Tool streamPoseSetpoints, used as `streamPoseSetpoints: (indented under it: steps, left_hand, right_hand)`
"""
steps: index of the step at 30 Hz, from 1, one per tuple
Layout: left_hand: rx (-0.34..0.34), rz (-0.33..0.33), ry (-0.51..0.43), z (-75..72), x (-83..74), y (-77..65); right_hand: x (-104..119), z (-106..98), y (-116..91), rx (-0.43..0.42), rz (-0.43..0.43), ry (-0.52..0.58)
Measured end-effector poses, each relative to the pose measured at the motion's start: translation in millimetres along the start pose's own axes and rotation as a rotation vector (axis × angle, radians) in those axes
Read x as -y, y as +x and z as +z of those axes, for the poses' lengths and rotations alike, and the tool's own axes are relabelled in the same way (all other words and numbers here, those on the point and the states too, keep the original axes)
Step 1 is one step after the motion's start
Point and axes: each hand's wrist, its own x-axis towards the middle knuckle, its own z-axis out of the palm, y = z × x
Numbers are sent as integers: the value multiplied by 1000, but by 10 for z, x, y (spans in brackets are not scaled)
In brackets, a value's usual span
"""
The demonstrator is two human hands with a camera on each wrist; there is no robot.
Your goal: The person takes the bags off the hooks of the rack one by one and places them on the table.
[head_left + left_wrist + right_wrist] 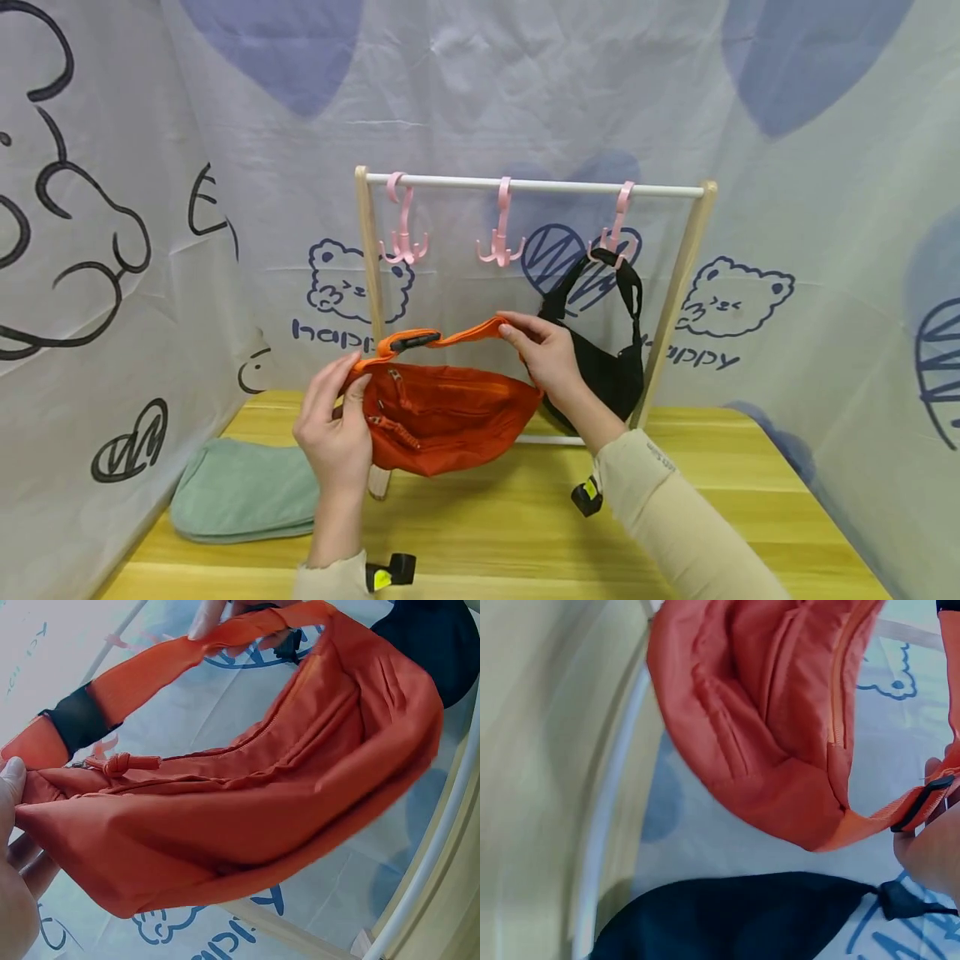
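Note:
An orange-red waist bag hangs in the air between both hands, in front of the rack. My left hand pinches its left end where the strap joins the body. At the strap's upper right, my right hand pinches the orange webbing. A black buckle sits on the strap near the left hand. Zip pulls dangle on the bag's front. In the right wrist view a black slider lies by the right fingers. Behind the right hand, a black bag hangs by its strap from a pink hook.
A rack with wooden posts and a white rod stands on the wooden table. Two more pink hooks, one at the left and a middle hook, hang from the rod. A green pouch lies at the left.

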Motion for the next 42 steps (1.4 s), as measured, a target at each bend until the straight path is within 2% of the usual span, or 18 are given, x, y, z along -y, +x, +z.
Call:
streamPoseSetpoints:
  steps: [5,13,16,19,23,27,31,36,42]
  left_hand:
    - [-2,0,-25,21,6,-13]
    - [-19,-54,-51,76,5,-58]
    - [-27,-75,-54,105,-12,-74]
    - [-30,-93,-50,138,-37,-97]
    - [-33,-123,-45,172,-63,-127]
    - [-40,-143,-49,193,-74,-135]
    - [-51,-146,-58,216,-76,-144]
    - [-54,-152,-61,242,-87,-154]
    - [-50,-164,-68,266,-110,-176]
  right_hand:
    - [-166,-45,-82,33,-6,-35]
    - [-407,-121,-246,124,-20,-179]
    - [-462,-121,-321,146,-17,-192]
    - [-502,-121,-401,155,5,-160]
    - [-534,-152,-488,128,30,-177]
    - [-552,-219,-558,82,19,-214]
    - [-580,-304,-668,44,-1,-136]
    - [-640,-404,-816,5,-89,-33]
    - [-727,-560,-989,-48,-185,-99]
